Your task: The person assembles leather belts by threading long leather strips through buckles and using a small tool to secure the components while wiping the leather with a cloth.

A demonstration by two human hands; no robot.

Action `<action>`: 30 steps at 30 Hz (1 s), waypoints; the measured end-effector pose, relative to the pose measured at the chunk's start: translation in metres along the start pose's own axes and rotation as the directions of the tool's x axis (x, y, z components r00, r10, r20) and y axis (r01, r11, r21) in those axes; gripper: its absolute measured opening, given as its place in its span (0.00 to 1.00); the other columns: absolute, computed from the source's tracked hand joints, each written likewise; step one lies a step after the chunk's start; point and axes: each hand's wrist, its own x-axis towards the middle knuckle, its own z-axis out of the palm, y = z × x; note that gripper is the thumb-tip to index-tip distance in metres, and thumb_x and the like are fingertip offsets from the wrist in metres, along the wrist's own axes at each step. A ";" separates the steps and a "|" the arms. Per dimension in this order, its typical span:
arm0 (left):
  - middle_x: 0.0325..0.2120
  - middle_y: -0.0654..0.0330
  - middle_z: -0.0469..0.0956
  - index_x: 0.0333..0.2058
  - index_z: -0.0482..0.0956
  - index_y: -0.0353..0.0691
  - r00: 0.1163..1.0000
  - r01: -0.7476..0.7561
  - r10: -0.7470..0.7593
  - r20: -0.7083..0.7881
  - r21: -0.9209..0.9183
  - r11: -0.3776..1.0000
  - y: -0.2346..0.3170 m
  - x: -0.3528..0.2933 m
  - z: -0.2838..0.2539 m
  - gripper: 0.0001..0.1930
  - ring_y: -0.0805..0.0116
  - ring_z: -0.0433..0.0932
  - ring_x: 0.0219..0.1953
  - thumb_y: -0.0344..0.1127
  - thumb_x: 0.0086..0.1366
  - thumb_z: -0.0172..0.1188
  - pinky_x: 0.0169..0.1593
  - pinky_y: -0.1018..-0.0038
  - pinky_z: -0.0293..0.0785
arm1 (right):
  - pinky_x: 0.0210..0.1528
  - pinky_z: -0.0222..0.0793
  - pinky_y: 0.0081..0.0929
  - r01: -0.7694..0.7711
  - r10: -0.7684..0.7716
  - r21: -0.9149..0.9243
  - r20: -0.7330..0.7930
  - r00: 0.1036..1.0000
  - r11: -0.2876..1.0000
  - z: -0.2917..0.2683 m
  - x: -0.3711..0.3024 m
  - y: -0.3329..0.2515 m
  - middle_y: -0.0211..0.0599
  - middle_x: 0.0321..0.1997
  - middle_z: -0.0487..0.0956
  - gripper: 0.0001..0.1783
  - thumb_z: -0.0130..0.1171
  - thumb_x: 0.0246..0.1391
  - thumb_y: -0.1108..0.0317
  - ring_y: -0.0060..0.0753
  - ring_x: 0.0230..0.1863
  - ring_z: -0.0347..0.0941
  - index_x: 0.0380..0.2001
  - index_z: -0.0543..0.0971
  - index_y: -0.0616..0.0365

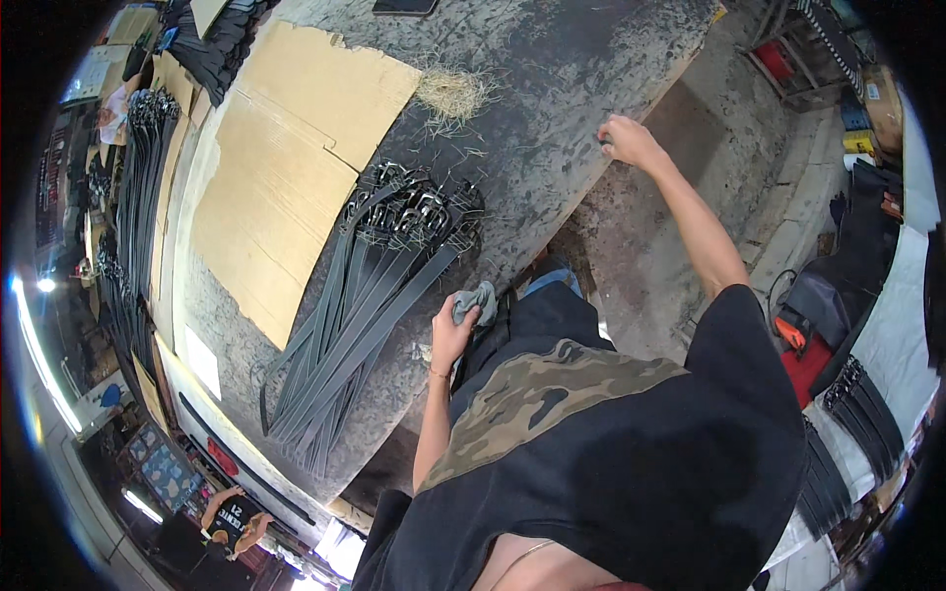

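Just left of L hand (449, 337) gripping grey cloth (477, 303): belt bundle (357, 323). R hand (633, 144) curled, can't tell if holding sth. Risk: cloth snags buckles (409, 212) if swung left, dragging bundle.

Black short-sleeved shirt (641, 463); camouflage band (542, 394) across its front; thin gold-toned necklace (535, 550); slim left-wrist bracelet (439, 373).

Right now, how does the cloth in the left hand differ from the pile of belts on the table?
The cloth is pale grey; the belts are much darker. The cloth is one small crumpled wad, while the belts are many long straps with metal buckles bunched at one end. The left hand holds the cloth; the belts lie on the table. Both look flexible.
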 end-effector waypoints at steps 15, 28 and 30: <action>0.29 0.59 0.81 0.44 0.77 0.33 0.997 0.029 -0.043 -0.062 -0.207 0.978 0.025 0.001 0.001 0.14 0.75 0.78 0.29 0.34 0.63 0.64 0.34 0.74 0.75 | 0.41 0.73 0.22 -0.058 0.253 0.340 -0.564 0.786 0.939 -0.182 -0.002 0.121 0.30 0.32 0.84 0.11 0.64 0.54 0.64 0.22 0.35 0.79 0.38 0.84 0.57; 0.31 0.55 0.82 0.44 0.76 0.33 0.988 -0.122 0.133 0.077 -0.136 0.983 0.046 0.030 0.031 0.15 0.71 0.80 0.31 0.35 0.62 0.64 0.36 0.72 0.76 | 0.41 0.74 0.28 -0.466 0.525 0.327 -0.118 0.843 0.822 -0.064 -0.170 0.218 0.37 0.31 0.86 0.13 0.73 0.44 0.65 0.28 0.35 0.81 0.33 0.86 0.59; 0.31 0.53 0.82 0.44 0.76 0.32 0.978 -0.169 0.179 0.111 -0.096 0.981 0.055 0.041 0.039 0.15 0.68 0.81 0.32 0.35 0.62 0.64 0.38 0.70 0.76 | 0.31 0.67 0.19 -0.454 0.736 0.685 -0.181 0.652 0.570 -0.019 -0.182 0.210 0.28 0.27 0.82 0.14 0.71 0.48 0.64 0.18 0.27 0.72 0.36 0.86 0.60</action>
